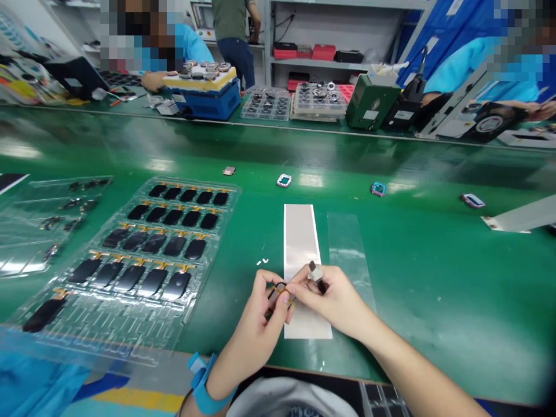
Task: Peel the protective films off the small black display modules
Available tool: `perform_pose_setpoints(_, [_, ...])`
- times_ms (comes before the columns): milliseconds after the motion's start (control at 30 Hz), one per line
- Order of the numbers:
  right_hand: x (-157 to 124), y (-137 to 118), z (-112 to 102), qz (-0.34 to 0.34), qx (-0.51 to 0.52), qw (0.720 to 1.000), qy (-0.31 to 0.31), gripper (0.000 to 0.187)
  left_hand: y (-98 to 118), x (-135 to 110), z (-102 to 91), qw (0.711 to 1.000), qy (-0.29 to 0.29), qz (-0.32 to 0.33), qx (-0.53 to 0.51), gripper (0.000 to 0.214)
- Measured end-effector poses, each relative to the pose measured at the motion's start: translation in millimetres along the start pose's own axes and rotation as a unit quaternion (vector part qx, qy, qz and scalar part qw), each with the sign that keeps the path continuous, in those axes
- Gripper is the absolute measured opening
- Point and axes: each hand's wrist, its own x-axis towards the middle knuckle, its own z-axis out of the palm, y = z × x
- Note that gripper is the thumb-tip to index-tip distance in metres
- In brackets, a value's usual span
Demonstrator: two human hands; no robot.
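My left hand (256, 324) pinches a small dark screen module (278, 297) with an orange flex edge. My right hand (334, 302) grips a slim dark tool with a pale tip (315, 272), close to the module and above a long white strip (299, 243) on the green mat (403, 301). A clear film strip (347, 255) lies right of the white strip. Left of my hands, a clear plastic tray (130, 255) holds rows of black screen modules with orange flex tails. An antistatic strap (202, 379) circles my left wrist.
Several small coloured frames (378, 189) lie across the mat. Another clear tray (52, 220) sits at far left. Beyond a divider rail, a co-worker's hand (153, 81) rests beside a blue-based fixture (202, 92). Trays, a green machine (372, 101) and shelves stand behind.
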Motion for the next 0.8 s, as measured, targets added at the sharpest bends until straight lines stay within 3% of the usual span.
perform_pose_setpoints(133, [-11.0,-1.1,-18.1,-0.051,-0.039,0.99,0.125,0.042,4.1,-2.9,-0.7,0.997,0.012,0.017,0.07,0.015])
perform_pose_setpoints(267, [-37.0,11.8,-33.0,-0.092,-0.059,0.956,0.271,0.045,11.3,-8.1,2.1,0.973,-0.046,0.047,0.221,0.014])
perform_pose_setpoints(433, [-55.9,39.4,-17.8,-0.032,0.037,0.955,0.292,0.022,13.3,-6.9,11.3,0.892,-0.124,0.153,0.406,0.022])
perform_pose_setpoints(500, [-56.4,46.4,-10.8,-0.02,0.055,0.947,0.315,0.022,12.7,-4.1,15.1,0.869,-0.137,0.172,0.444,0.025])
perform_pose_setpoints(800, [-54.8,50.1,-8.1,0.004,0.086,0.938,0.336,0.023,10.7,5.4,20.8,0.832,-0.167,0.2,0.49,0.023])
